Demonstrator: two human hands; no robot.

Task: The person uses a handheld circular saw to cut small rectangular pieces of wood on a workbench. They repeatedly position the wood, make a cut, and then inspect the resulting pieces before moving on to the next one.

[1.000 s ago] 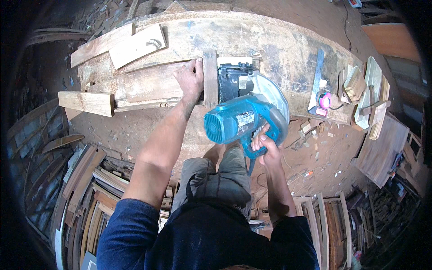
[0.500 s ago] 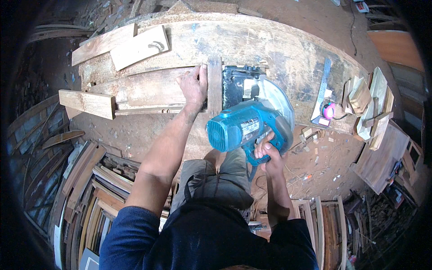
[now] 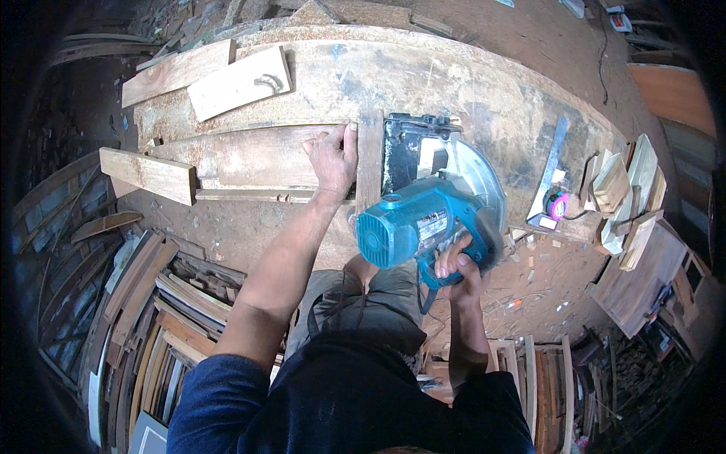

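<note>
A teal circular saw stands on the worn wooden bench, its clear guard and blade side to the right. My right hand is wrapped round its rear handle. The saw's black base plate lies along the right side of a narrow wooden strip, which is set crosswise over a long board. My left hand is closed against the strip's left side, thumb along it and fingers bent on the board. The blade's lower part is hidden.
Short planks lie at the bench's far left, and another block nearer me. At right are a metal square, a pink tape measure and stacked offcuts. Timber lengths stand behind me at left.
The view has shifted slightly, so most things sit a little lower and to the right. The front of the saw's base is now closer to level with the strip's far end. Both grips are unchanged.
</note>
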